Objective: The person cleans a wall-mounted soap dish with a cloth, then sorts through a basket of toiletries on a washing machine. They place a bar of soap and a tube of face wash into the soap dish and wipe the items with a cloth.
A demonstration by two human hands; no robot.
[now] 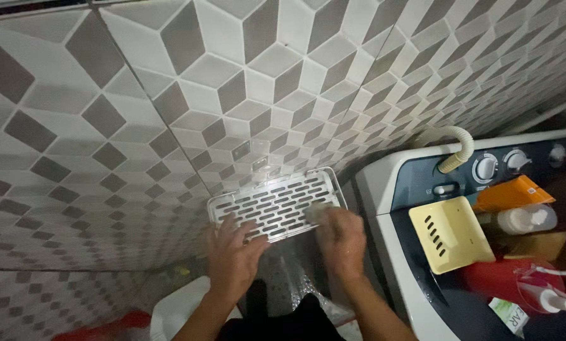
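A clear plastic slotted shelf tray point(276, 199) sticks out from the tiled wall point(169, 113) at mid frame. My left hand point(234, 252) lies flat with spread fingers on the tray's near left part. My right hand point(340, 237) is curled at the tray's near right corner and looks blurred; I cannot tell whether it holds something small. Below the tray hangs a shiny, wet-looking clear surface point(289, 278).
A washing machine point(390, 208) stands at the right with knobs point(485, 168) and a ribbed hose point(460, 151). On it lie a yellow slotted tray point(450, 233), an orange packet point(510, 192), a white bottle point(526, 219), a red container point(504, 278) and a spray bottle point(551, 300). A white tub point(182, 306) sits below.
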